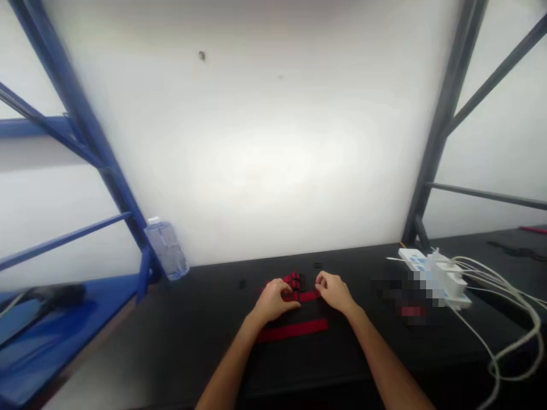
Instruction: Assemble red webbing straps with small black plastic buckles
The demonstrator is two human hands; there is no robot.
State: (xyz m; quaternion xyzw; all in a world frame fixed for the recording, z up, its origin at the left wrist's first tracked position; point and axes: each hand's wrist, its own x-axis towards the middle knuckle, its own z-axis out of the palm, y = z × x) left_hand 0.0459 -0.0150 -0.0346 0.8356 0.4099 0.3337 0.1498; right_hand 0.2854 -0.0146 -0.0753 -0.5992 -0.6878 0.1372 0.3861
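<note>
A red webbing strap (308,296) with black buckles (301,282) lies on the black tabletop between my hands. My left hand (273,300) rests over its left part, thumb and fingers apart and curved around the buckle area; whether it presses on the strap is hard to see. The strap's right end is pinched between the thumb and fingers of my right hand (335,290). Nearer to me, a flat length of red webbing (294,330) runs along the table, its left end partly behind my left forearm. A small black slotted piece (317,265) lies just beyond my right hand.
A clear plastic bottle (167,247) leans at the back left by a blue frame post (123,193). On the right stands a white power strip (442,276) with plugs and looping white cables (519,296). A white wall (265,142) closes off the back.
</note>
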